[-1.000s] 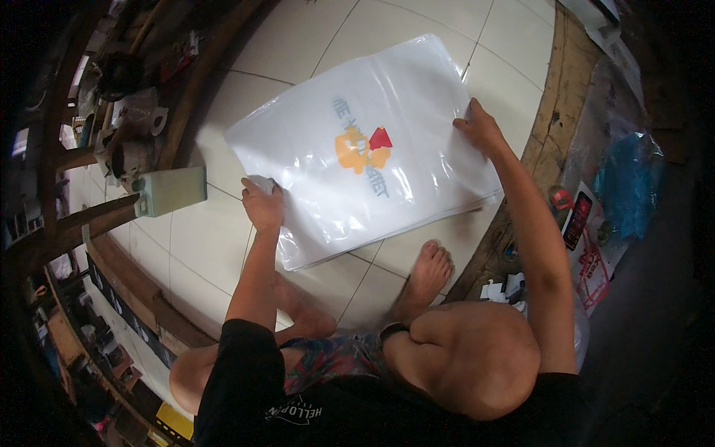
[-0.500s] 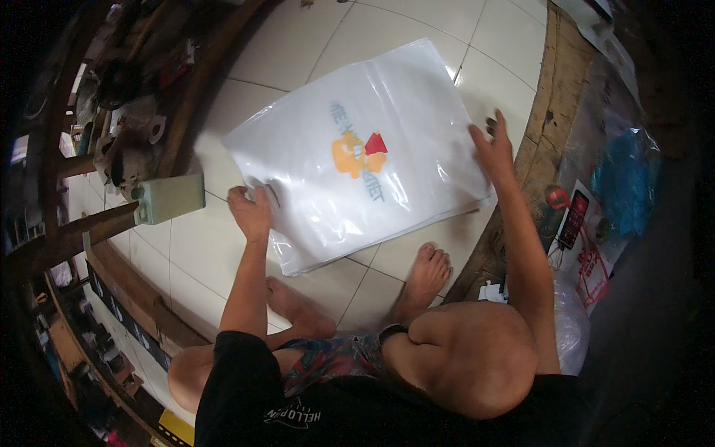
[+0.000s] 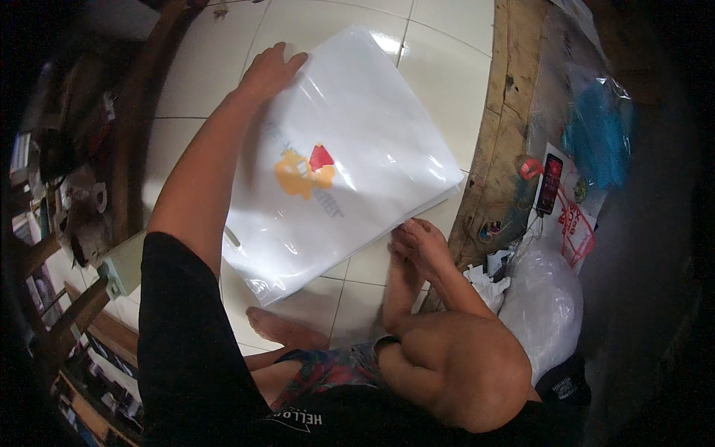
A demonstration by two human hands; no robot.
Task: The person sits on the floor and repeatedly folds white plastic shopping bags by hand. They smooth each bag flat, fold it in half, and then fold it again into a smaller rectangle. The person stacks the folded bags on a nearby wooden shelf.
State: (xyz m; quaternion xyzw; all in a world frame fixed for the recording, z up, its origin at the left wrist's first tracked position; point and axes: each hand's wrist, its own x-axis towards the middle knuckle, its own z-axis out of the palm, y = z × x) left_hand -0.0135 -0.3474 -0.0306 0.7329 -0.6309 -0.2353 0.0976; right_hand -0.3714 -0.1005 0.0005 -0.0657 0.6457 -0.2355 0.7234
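Note:
A large white plastic bag (image 3: pixel 357 156) with an orange and red print lies flat on the tiled floor, seemingly on top of a thin stack of the same. My left hand (image 3: pixel 269 68) rests flat on its far left corner, fingers apart, with the arm stretched over the bag. My right hand (image 3: pixel 418 240) is at the bag's near right edge, fingers curled onto that edge just above my right foot (image 3: pixel 402 287). My left foot (image 3: pixel 283 329) lies below the bag's near corner.
A rough wooden plank (image 3: pixel 495 141) runs along the right of the bag. Beyond it lie a blue plastic bag (image 3: pixel 596 141), red-and-white packets (image 3: pixel 575 227) and a full white sack (image 3: pixel 545 305). Dark wooden furniture and a pale green box (image 3: pixel 123 264) stand at the left.
My left hand has gone from the bag's near left edge to its far corner. My right hand has come back from the far right edge to the near right edge.

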